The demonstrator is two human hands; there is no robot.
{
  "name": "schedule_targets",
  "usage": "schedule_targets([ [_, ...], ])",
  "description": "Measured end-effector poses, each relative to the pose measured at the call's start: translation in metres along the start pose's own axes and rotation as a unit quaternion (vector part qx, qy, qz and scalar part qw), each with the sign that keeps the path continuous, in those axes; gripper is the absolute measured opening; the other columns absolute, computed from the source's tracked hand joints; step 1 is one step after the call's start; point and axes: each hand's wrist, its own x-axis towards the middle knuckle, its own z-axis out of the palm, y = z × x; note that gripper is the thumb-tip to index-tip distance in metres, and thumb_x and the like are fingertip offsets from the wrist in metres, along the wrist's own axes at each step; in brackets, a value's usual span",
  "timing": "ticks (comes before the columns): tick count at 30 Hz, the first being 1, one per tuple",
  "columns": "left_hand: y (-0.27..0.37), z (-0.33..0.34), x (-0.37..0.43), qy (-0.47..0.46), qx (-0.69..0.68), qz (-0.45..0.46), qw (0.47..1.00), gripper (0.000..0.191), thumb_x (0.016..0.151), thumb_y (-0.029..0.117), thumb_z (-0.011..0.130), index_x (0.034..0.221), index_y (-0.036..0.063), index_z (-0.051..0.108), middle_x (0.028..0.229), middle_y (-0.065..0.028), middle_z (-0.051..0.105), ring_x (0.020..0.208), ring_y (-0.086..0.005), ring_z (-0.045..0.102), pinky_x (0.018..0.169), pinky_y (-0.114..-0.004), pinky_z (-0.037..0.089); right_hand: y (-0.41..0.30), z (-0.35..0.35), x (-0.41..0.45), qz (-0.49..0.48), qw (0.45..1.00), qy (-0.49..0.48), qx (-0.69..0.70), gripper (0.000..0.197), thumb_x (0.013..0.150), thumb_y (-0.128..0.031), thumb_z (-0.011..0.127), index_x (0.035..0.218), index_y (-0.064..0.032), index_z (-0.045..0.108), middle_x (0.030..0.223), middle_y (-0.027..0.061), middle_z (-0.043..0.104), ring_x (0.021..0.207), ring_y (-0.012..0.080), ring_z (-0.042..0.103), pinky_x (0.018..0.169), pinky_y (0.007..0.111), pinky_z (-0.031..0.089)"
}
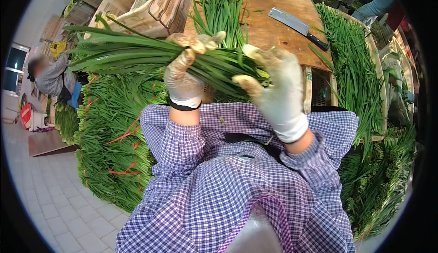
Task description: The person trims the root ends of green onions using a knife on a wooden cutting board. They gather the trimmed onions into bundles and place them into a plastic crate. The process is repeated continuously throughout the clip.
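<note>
A bunch of long green garlic chives (126, 49) lies crosswise in front of my chest, above my lap. My left hand (188, 68), in a soiled white glove, is wrapped around its middle. At the bunch's right end is my gloved right hand (280, 85), thumb below and fingers above, slightly blurred. Whether it grips the ends or only touches them, I cannot tell. Beyond my hands, a smaller heap of loose chives (222, 13) rests on a wooden board (263, 27). On the board's right side lies a cleaver (297, 27) with a black handle.
Bundles of chives (113, 143) tied with red string are stacked at my left. A crate of loose chives (359, 71) stands right, above more bundles (379, 184). Plastic crates (154, 10) sit at the back left. Another person (56, 75) is far left; a sleeve (374, 6) shows top right.
</note>
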Motion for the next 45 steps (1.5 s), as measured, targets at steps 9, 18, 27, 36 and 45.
schedule_targets([
  [9, 0.005, 0.009, -0.011, 0.103, 0.03, -0.042, 0.993, 0.016, 0.09, 0.015, 0.063, 0.094, -0.0005, 0.062, 0.096, -0.0155, 0.067, 0.102, -0.0307, 0.063, 0.102, -0.05, 0.044, 0.057, 0.017, -0.018, 0.437, 0.761, 0.074, 0.473, 0.027, 0.099, -0.026, 0.056, 0.106, -0.0028, 0.068, 0.091, 0.0046, 0.07, 0.073, 0.0076, 0.06, 0.07, 0.021, 0.048],
  [18, 0.02, -0.001, -0.01, 0.128, -0.014, -0.011, 0.992, 0.007, 0.092, 0.012, 0.061, 0.097, 0.0063, 0.06, 0.089, -0.0087, 0.064, 0.092, -0.0237, 0.064, 0.102, -0.052, 0.044, 0.157, -0.018, -0.047, 0.515, 0.772, -0.018, 0.371, 0.025, 0.1, -0.019, 0.053, 0.107, -0.0001, 0.066, 0.087, 0.0027, 0.065, 0.063, 0.0032, 0.051, 0.054, 0.015, 0.043],
  [27, 0.005, 0.019, 0.001, 0.275, 0.157, -0.059, 0.947, 0.042, 0.086, -0.003, 0.06, 0.127, -0.0004, 0.049, 0.096, -0.0112, 0.067, 0.088, -0.0211, 0.066, 0.083, -0.034, 0.054, 0.028, 0.004, -0.005, -0.013, 0.968, -0.244, 0.051, 0.1, 0.067, -0.036, 0.084, 0.145, 0.0008, 0.032, 0.138, 0.0279, 0.046, 0.128, 0.0391, 0.047, 0.108, 0.041, 0.037],
  [36, 0.023, 0.004, 0.054, 0.038, 0.164, -0.32, 0.932, 0.032, 0.093, 0.023, 0.062, 0.119, 0.0039, 0.059, 0.106, -0.0129, 0.069, 0.098, -0.0239, 0.068, 0.089, -0.039, 0.056, 0.039, 0.006, 0.033, 0.389, 0.634, -0.426, 0.515, 0.042, 0.082, -0.009, 0.071, 0.121, -0.0014, 0.059, 0.101, 0.0033, 0.067, 0.09, 0.0131, 0.064, 0.083, 0.027, 0.052],
  [45, 0.035, -0.029, 0.014, 0.198, 0.075, -0.309, 0.927, 0.028, 0.093, 0.015, 0.057, 0.114, -0.0034, 0.057, 0.106, -0.0148, 0.067, 0.094, -0.0268, 0.067, 0.08, -0.04, 0.058, -0.007, 0.045, -0.004, 0.379, 0.59, -0.36, 0.615, 0.058, 0.084, -0.029, 0.075, 0.128, -0.0019, 0.05, 0.115, 0.0041, 0.062, 0.106, 0.0147, 0.058, 0.096, 0.031, 0.047],
])
